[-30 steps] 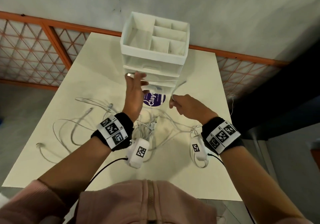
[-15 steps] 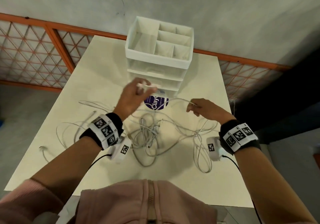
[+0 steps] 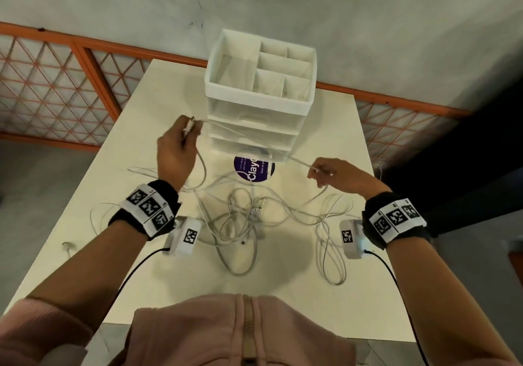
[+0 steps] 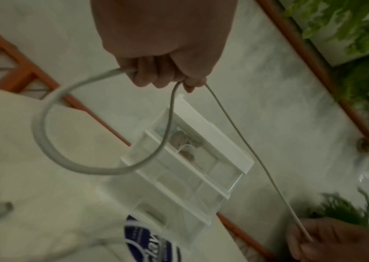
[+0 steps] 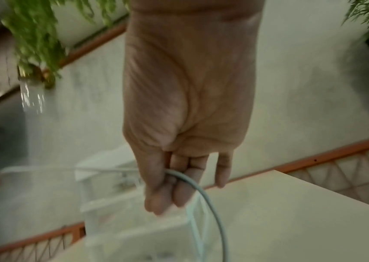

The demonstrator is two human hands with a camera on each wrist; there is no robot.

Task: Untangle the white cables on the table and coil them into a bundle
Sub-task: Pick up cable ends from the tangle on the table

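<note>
A tangle of white cables (image 3: 243, 218) lies on the cream table (image 3: 99, 184) between my wrists. My left hand (image 3: 181, 144) is raised left of the organiser and grips one white cable (image 4: 241, 141) near its plug end, with a loop (image 4: 44, 127) hanging from the fist. That cable runs taut in front of the organiser to my right hand (image 3: 334, 173), which pinches it between thumb and fingers (image 5: 167, 191). From the right hand the cable drops back to the pile.
A white drawer organiser (image 3: 260, 93) with open top compartments stands at the table's far middle. A round purple sticker (image 3: 254, 169) lies in front of it. Loose cable loops (image 3: 331, 255) lie at the right and trail off left. An orange lattice railing (image 3: 56, 88) borders the table.
Both hands have moved apart, the left up and leftward, the right out to the right, drawing the held cable taut across the organiser's front. The camera view has shifted a little.
</note>
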